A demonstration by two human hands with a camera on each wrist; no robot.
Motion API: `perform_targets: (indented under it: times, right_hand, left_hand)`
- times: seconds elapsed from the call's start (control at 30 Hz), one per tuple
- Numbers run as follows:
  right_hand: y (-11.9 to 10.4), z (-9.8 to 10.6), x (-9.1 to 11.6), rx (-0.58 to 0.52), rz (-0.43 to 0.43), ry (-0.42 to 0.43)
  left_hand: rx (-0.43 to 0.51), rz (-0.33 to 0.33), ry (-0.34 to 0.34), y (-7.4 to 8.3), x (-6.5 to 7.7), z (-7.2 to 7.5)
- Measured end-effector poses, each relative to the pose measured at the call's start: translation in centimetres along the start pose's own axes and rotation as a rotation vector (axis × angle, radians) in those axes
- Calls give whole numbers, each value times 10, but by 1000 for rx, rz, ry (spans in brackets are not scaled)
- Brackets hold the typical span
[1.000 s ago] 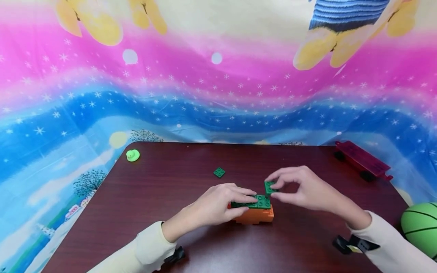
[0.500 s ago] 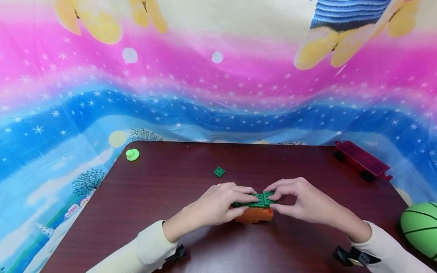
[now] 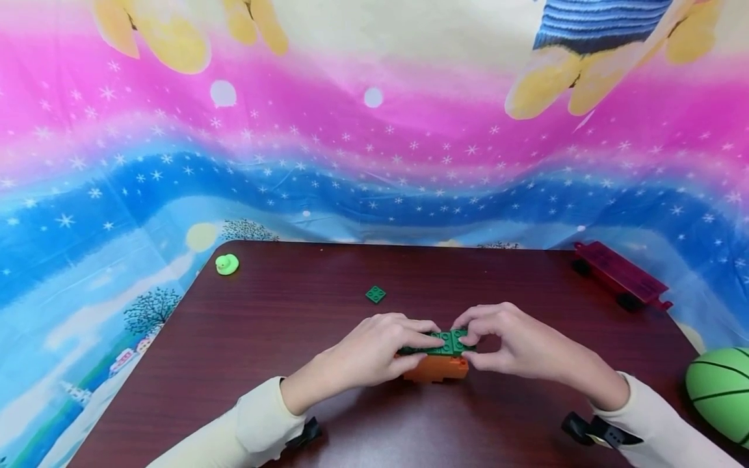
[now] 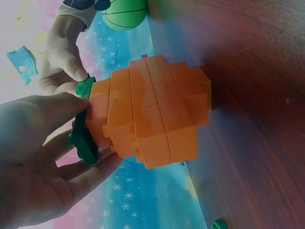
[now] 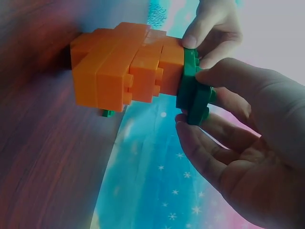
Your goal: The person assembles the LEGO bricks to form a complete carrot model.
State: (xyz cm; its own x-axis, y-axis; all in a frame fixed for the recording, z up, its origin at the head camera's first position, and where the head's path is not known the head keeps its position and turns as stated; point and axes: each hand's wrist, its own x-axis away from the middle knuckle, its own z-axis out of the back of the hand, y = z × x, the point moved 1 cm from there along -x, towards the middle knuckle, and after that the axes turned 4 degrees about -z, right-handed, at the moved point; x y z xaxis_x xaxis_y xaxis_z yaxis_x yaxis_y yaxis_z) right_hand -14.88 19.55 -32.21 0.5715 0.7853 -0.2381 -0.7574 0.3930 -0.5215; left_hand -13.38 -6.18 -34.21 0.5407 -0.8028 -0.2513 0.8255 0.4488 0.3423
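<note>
A stepped stack of orange toy bricks (image 4: 152, 112) stands on the table, topped by a layer of green bricks (image 5: 187, 88). My left hand (image 3: 374, 351) grips the stack's top, its thumb on the near side and fingers over the green layer, part of which they cover. At the right end, my right hand (image 3: 515, 344) pinches another green brick (image 5: 199, 105) between thumb and fingers. That brick sits on top of the green layer and juts past its edge in the right wrist view. Whether it is fully pressed down, I cannot tell.
Behind the stack lies a loose green studded brick (image 3: 376, 294). A lime-green toy duck (image 3: 227, 264) is at the far left corner, and a dark red toy wagon (image 3: 623, 273) at the far right. A green ball (image 3: 720, 393) sits by the right edge.
My right hand has come down with its green brick, from above the stack's right end onto the green layer. The left hand has stayed in place on the stack.
</note>
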Motion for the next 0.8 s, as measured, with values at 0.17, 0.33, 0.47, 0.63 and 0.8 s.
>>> perform_targets:
  times: [0.17,0.33,0.47,0.63,0.8]
  right_hand:
    - [0,-2,0,-13,4,2]
    - [3,-10,0,25,28,82]
    - [5,-20,-2,47,28,171]
    - [4,-28,-2,33,28,191]
    - [2,-34,-8,-3,52,129]
  left_hand:
    - [-11,-17,3,0,0,-1]
    - [43,12,9,-3,2,-1]
    - [169,63,53,-8,6,0]
    - [351,130,105,-17,7,-2]
    - [507,213,118,-33,10,1]
